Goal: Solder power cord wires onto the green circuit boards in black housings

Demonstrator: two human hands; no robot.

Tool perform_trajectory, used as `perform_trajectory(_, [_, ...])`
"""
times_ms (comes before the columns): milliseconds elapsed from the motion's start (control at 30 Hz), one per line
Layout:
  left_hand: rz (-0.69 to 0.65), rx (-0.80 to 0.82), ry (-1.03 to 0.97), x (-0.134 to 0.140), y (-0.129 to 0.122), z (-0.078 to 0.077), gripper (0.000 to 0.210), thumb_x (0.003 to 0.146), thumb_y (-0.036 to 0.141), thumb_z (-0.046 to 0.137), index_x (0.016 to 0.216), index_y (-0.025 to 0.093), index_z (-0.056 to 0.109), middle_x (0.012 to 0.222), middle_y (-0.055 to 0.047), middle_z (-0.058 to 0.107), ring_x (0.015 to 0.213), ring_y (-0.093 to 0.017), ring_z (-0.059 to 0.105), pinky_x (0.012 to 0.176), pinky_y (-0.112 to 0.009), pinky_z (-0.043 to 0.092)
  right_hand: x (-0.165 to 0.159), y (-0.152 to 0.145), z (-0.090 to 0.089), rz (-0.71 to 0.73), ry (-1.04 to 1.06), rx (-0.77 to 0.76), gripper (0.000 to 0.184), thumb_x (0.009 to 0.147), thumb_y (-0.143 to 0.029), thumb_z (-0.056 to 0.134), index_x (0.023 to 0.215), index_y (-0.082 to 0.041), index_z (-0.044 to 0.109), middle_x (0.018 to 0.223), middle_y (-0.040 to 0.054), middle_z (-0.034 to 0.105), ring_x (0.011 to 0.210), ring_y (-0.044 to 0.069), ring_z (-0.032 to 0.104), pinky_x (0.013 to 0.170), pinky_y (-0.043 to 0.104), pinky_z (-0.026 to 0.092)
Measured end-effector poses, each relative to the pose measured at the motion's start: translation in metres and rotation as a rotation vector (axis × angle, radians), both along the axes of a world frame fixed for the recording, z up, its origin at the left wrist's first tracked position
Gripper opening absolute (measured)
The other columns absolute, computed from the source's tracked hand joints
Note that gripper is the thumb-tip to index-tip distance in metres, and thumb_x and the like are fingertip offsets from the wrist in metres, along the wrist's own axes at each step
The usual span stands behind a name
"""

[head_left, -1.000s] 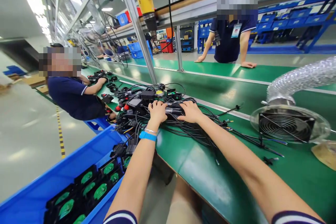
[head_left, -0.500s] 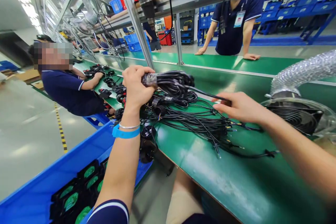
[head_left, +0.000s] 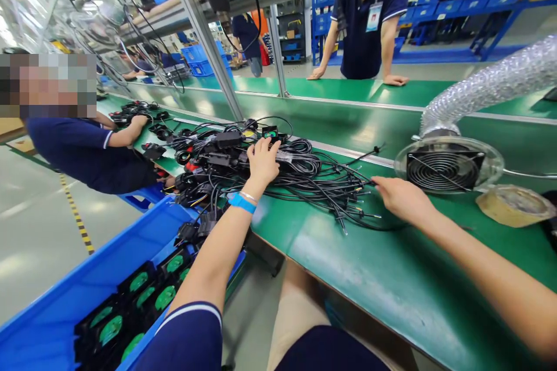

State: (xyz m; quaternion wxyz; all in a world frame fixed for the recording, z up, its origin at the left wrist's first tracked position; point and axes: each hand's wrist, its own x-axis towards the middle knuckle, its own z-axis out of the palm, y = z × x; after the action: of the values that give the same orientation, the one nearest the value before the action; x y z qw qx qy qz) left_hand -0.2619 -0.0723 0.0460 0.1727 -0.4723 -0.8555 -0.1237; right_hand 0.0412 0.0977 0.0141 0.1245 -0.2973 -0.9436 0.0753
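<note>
Green tabletop [head_left: 348, 278] stretching away to the right, a person [head_left: 82, 148] seated at its left and another [head_left: 365, 35] leaning on the far side, and our eyes go to the cables, heaped across the middle. Left hand [head_left: 263, 162] comes palm-down on the heap, its fingers spread wide, just left of a coiled cable bundle [head_left: 307, 165] with its clear wrap [head_left: 285, 157] close by the thumb side. Right hand [head_left: 404, 202] is out at the other end, fingers narrow and drawn together beside a cable tip; whether they pinch it, I cannot tell. So the relation that matters, I'd judge: the bundle sits between the two, right of the left fingers, left of the right ones, and the left hand is clearly the nearer. Its long axis runs left to right, tipping slightly to the near side as it goes. Black boxes [head_left: 228, 139] crowd the left end; loose cable ends [head_left: 348, 203] point right, fanning toward the right hand, with the fan [head_left: 444, 171] beyond.
</note>
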Motion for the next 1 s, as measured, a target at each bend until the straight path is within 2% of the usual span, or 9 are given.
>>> perform_trajectory(133, [0.093,-0.063,-0.018,0.015,-0.041,-0.011,0.041,0.072,0.026,0.068,0.11,0.016,0.056,0.112,-0.014,0.054,0.11,-0.032,0.046,0.09,-0.043,0.04,-0.033,-0.033,-0.004,0.196,0.009,0.091,0.038,0.092,-0.033,0.035,0.107,-0.013,0.065,0.113,0.0154,0.063,0.105,0.031,0.053,0.093,0.046,0.04])
perform_trajectory(200, [0.184,-0.058,-0.015,0.026,-0.074,-0.018,0.05,0.07,0.032,0.072,0.113,0.014,0.054,0.113,-0.015,0.053,0.109,-0.034,0.046,0.09,-0.045,0.04,-0.056,-0.053,-0.006,0.357,0.009,0.111,0.038,0.094,-0.034,0.034,0.104,-0.016,0.065,0.109,0.0116,0.064,0.103,0.025,0.054,0.096,0.039,0.041])
perform_trajectory(300, [0.327,-0.018,0.001,0.048,-0.12,-0.033,0.072,0.069,0.043,0.073,0.127,0.011,0.044,0.125,-0.019,0.046,0.116,-0.036,0.042,0.095,-0.048,0.038,-0.101,-0.076,-0.012,0.557,-0.009,0.137,0.035,0.093,-0.033,0.041,0.119,-0.017,0.058,0.122,0.009,0.059,0.113,0.021,0.051,0.099,0.033,0.04])
perform_trajectory(433, [0.394,0.041,-0.011,0.074,-0.151,-0.058,0.082,0.07,0.041,0.072,0.135,0.008,0.036,0.136,-0.022,0.04,0.125,-0.036,0.038,0.101,-0.049,0.035,-0.156,-0.087,-0.018,0.56,-0.054,0.18,0.061,0.078,-0.041,0.066,0.126,-0.007,0.05,0.128,0.0201,0.051,0.118,0.033,0.046,0.096,0.047,0.041])
perform_trajectory(567, [0.419,0.075,-0.014,0.073,-0.159,-0.066,0.054,0.074,0.02,0.062,0.126,0.011,0.05,0.126,-0.02,0.052,0.121,-0.035,0.044,0.104,-0.055,0.028,-0.179,-0.079,-0.017,0.498,-0.114,0.196,0.04,0.083,-0.043,0.062,0.108,-0.012,0.058,0.107,0.0102,0.059,0.104,0.025,0.054,0.09,0.045,0.044])
perform_trajectory(667, [0.366,0.084,-0.033,0.058,-0.164,-0.059,0.044,0.072,0.005,0.05,0.114,0.016,0.06,0.108,-0.012,0.063,0.107,-0.027,0.056,0.101,-0.048,0.035,-0.183,-0.073,-0.013,0.489,-0.141,0.174,0.026,0.089,-0.037,0.056,0.098,-0.013,0.059,0.098,0.0047,0.06,0.096,0.019,0.056,0.087,0.04,0.046])
perform_trajectory(767, [0.321,0.117,-0.052,0.041,-0.17,-0.043,0.046,0.07,-0.002,0.042,0.106,0.019,0.062,0.097,-0.006,0.067,0.09,-0.019,0.061,0.085,-0.034,0.046,-0.185,-0.069,-0.005,0.473,-0.123,0.118,0.021,0.091,-0.034,0.053,0.093,-0.014,0.059,0.093,0.0037,0.06,0.085,0.015,0.058,0.079,0.034,0.048])
perform_trajectory(867, [0.323,0.181,-0.042,0.019,-0.173,-0.016,0.044,0.073,-0.003,0.038,0.102,0.02,0.062,0.094,-0.002,0.068,0.085,-0.015,0.061,0.078,-0.026,0.048,-0.186,-0.067,0.01,0.429,-0.05,0.046,0.017,0.093,-0.03,0.046,0.089,-0.017,0.055,0.085,0.0025,0.062,0.074,0.014,0.059,0.066,0.026,0.044])
perform_trajectory(1000, [0.33,0.225,0.008,-0.021,-0.168,0.024,0.041,0.079,-0.001,0.035,0.099,0.02,0.064,0.101,-0.004,0.066,0.097,-0.017,0.058,0.089,-0.03,0.045,-0.183,-0.062,0.042,0.325,0.087,0.009,0.025,0.096,-0.034,0.029,0.102,-0.019,0.048,0.086,0.0057,0.065,0.077,0.019,0.062,0.067,0.027,0.042])
